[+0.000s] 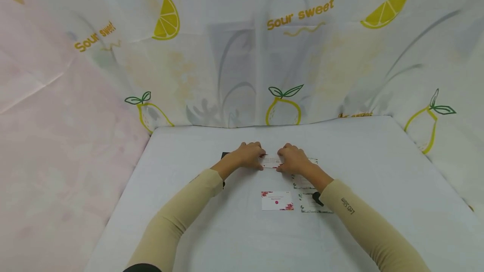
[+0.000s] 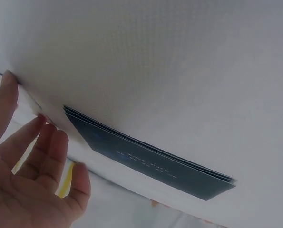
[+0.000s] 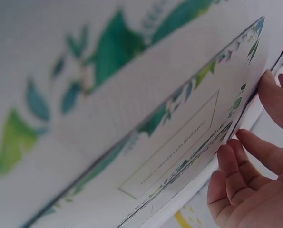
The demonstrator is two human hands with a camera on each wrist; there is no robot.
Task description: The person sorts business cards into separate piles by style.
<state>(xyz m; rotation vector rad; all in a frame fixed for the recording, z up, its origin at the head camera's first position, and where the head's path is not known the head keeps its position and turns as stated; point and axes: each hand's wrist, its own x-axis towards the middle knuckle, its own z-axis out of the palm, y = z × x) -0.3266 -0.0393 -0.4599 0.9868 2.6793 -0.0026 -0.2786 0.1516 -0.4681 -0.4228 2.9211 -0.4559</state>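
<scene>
The person's left hand (image 1: 247, 155) and right hand (image 1: 294, 159) face each other, fingers bent, with a white card with red flower trim (image 1: 270, 162) between them. Each hand lightly pinches one end of it, thumb toward the near edge and fingers toward the far edge; whether the card lies flat or is raised a little, I cannot tell. The step in hand looks like lining this card up on the tabletop (image 1: 227, 238). The next move seems to call for both hands to keep its edges straight, press it down flat, then let go without dragging it.

Just beside the left hand, partly hidden behind it and its wrist in the head view, is a small stack of dark cards (image 2: 151, 154) with fine print. Close to the right hand and under its forearm lie white cards with green leaf borders (image 3: 179, 142), partly covered from above by the arm.

Nearer the person than the hands, below the gap between them, a second red-trimmed card (image 1: 277, 201) lies face up with a red dot. Beige sleeves (image 1: 372, 221) cover both forearms, and well beyond the hands hangs a lemon-printed cloth (image 1: 242, 66).
</scene>
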